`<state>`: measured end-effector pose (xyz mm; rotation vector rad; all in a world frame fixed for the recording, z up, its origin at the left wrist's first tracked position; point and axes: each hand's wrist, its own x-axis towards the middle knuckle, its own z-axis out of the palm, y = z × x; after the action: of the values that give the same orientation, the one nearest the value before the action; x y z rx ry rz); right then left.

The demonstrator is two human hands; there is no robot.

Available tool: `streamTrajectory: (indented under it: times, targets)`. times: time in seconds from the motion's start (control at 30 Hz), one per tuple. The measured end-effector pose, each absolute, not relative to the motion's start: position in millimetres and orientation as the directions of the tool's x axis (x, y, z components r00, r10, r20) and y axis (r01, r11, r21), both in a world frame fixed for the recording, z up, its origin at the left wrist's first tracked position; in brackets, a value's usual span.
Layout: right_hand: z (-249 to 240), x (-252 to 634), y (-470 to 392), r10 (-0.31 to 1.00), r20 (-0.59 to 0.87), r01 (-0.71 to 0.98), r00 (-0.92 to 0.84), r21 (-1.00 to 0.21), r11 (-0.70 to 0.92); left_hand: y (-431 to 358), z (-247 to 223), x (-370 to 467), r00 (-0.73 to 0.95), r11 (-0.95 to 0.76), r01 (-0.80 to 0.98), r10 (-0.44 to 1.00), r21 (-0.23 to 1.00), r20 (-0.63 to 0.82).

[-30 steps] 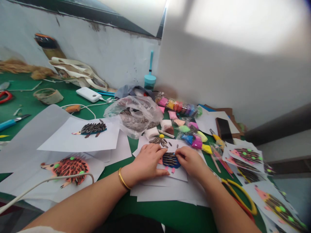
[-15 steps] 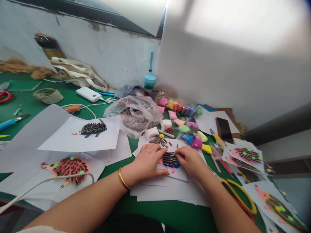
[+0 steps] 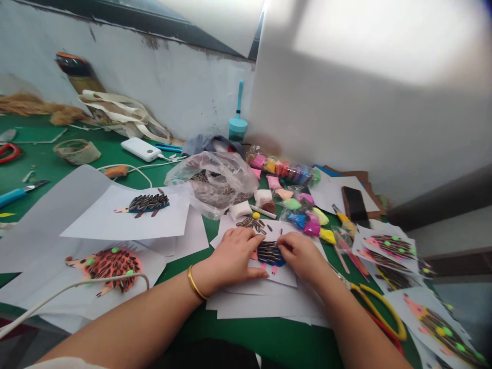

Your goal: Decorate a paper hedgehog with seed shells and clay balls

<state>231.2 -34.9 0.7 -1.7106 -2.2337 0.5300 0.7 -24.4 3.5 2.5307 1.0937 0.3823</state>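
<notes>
A hedgehog picture (image 3: pixel 270 253) with a blue clay body, pink feet and rows of sunflower seeds lies on white paper before me. My left hand (image 3: pixel 239 256) rests on the paper at its left side, thumb and fingers apart, partly covering the pink head. At the body's right edge, my right hand (image 3: pixel 298 252) is closed in a pinch, its fingertips touching the seeded part; whatever is between them is hidden. Just above my hands, loose sunflower seeds (image 3: pixel 253 224) lie on the paper beside a small yellow clay ball (image 3: pixel 256 216).
Behind the paper are a plastic bag of seeds (image 3: pixel 215 184) and packets of coloured clay (image 3: pixel 298 220). Finished hedgehog pictures (image 3: pixel 111 269) lie left, others (image 3: pixel 442 328) right. Yellow-handled scissors (image 3: pixel 384 302) sit by my right forearm, near a phone (image 3: pixel 355 206). A white cable (image 3: pixel 77 285) crosses the left papers.
</notes>
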Motion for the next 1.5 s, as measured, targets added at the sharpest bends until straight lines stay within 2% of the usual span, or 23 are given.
streamTrajectory:
  times: [0.33,0.7,0.9,1.17,1.5]
  targets:
    - [-0.6,231.9,-37.8,0.974,0.013,0.849,-0.224,-0.487,0.202,-24.6,1.9,0.5,0.664,-0.645,0.636,0.737,0.423,0.125]
    - [2.6,244.0,-38.0,0.980,0.078,0.855,-0.184,-0.479,0.199,-25.5,3.2,-0.5,0.668,-0.647,0.631,0.734,0.429,0.125]
    - [-5.5,252.6,-32.7,0.982,0.155,0.885,-0.110,-0.434,0.167,-25.6,3.9,-0.3,0.666,-0.647,0.630,0.734,0.429,0.129]
    - [-11.6,247.2,-29.4,0.965,0.215,0.884,-0.153,-0.405,0.231,-25.3,4.3,-0.1,0.671,-0.648,0.632,0.732,0.425,0.119]
    - [2.3,235.8,-30.3,0.972,0.170,0.888,-0.165,-0.402,0.221,-25.0,2.2,0.1,0.648,-0.638,0.597,0.741,0.486,0.178]
